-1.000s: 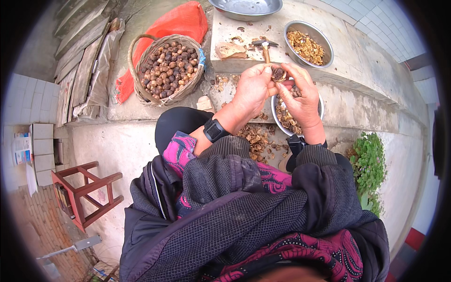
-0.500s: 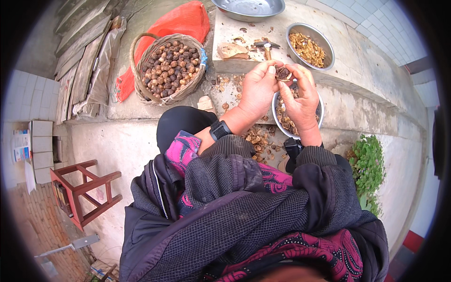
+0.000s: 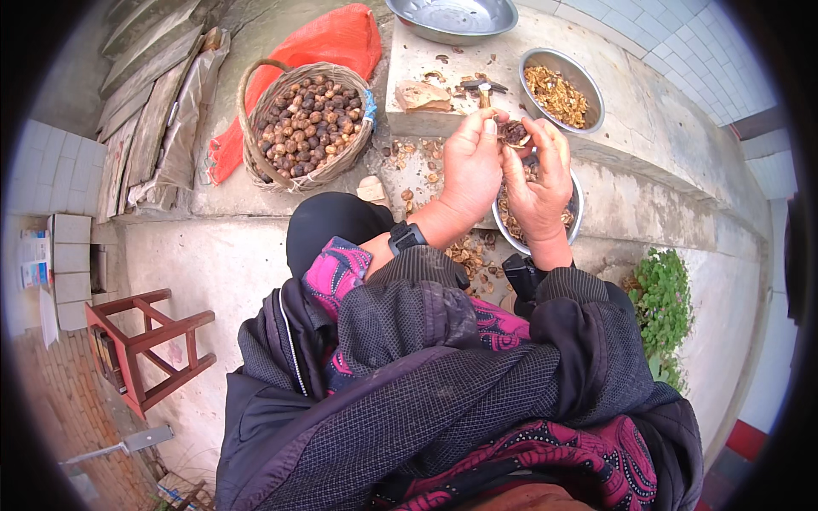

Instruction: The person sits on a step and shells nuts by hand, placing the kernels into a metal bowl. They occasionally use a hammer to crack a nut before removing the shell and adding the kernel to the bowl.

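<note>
A cracked walnut (image 3: 515,133) with its dark inside showing is pinched in the fingers of my right hand (image 3: 543,192). Against its left side, the thumb and forefinger of my left hand (image 3: 470,173) are pressed together; what they grip is too small to make out. Below the right hand, and partly covered by it, stands a metal bowl (image 3: 580,211) with walnut shells. A hammer (image 3: 485,90) lies on the concrete ledge just beyond my fingers. Walnut kernels (image 3: 555,95) fill much of a steel bowl (image 3: 598,89) to the right of the hammer.
A wicker basket (image 3: 249,113) of whole walnuts (image 3: 311,123) stands at left, by an orange-red sack (image 3: 336,43). A large metal basin (image 3: 456,34) and a stone piece (image 3: 423,96) rest on the ledge (image 3: 417,55). A wooden stool (image 3: 162,341) lies tipped; a green plant (image 3: 665,298) grows at right.
Both hands stay together at the walnut, with only slight finger shifts. The whole view has moved a little; bowls, basket and hammer keep their places.
</note>
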### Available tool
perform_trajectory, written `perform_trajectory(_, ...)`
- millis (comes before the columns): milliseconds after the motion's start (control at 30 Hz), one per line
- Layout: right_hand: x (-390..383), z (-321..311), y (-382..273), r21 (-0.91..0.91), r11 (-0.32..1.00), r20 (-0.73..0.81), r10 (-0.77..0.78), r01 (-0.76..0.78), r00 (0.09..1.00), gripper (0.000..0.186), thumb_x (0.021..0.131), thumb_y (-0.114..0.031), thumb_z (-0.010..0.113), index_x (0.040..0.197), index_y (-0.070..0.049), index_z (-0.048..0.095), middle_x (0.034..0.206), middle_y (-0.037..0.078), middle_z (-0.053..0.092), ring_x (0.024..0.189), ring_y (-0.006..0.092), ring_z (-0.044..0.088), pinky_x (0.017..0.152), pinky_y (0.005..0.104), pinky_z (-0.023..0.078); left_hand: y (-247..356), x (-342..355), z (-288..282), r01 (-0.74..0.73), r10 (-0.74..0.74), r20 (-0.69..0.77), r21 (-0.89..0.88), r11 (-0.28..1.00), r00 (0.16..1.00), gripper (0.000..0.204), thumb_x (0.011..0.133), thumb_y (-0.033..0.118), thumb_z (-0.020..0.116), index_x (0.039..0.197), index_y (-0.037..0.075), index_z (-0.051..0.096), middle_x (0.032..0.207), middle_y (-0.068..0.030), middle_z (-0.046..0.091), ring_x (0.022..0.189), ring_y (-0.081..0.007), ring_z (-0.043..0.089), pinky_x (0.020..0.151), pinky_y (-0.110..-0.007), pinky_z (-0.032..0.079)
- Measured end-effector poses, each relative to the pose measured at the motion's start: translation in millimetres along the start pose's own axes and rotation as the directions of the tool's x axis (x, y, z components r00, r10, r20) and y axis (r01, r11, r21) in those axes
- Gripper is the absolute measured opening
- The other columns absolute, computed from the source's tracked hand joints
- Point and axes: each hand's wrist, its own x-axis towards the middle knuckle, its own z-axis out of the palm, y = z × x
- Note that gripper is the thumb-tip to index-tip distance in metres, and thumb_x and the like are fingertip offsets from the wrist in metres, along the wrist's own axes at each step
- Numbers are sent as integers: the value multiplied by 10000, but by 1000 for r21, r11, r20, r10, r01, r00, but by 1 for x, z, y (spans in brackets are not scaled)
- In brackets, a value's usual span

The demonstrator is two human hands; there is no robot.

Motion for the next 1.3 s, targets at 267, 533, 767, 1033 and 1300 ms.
perform_trajectory(267,7,-6,0,290,950,26,118,-120,993,444,818,39,714,1246,-9,607,1226,109,576,1020,155,587,906,305,494,8,7,-9,65,-59,38,-154,986,998,274,1062,113,379,1248,-46,501,1217,-184,592,1093,-265,641,939,-372,548)
perform_trajectory(533,16,-29,-8,102,994,166,29,-46,986,482,737,44,742,1203,-28,643,1161,114,614,969,190,621,885,309,502,22,2,-24,265,-270,57,86,961,961,276,968,141,525,1168,-42,579,1108,-148,630,947,-212,650,851,-340,564)
perform_trajectory(767,16,-29,-6,164,983,230,39,-78,972,441,773,-7,746,1202,-20,643,1150,105,620,960,179,632,863,295,508,28,5,-22,315,-316,231,42,948,920,272,1012,205,531,1155,-18,593,1026,-126,654,786,-177,653,599,-292,550)
perform_trajectory(1033,16,-30,2,401,864,243,220,-304,945,256,927,-61,649,1173,6,674,1066,69,649,950,123,609,848,258,487,26,5,-18,294,-271,257,-55,954,928,216,1011,160,539,1132,-12,589,1010,-132,660,782,-205,675,574,-277,538)
perform_trajectory(1300,18,-35,-1,301,918,293,168,-257,941,248,944,-53,581,1162,-8,690,973,63,643,859,110,594,748,236,469,19,4,-22,400,-345,308,-138,906,887,197,1032,179,502,1093,4,566,961,-136,647,724,-248,693,561,-298,551)
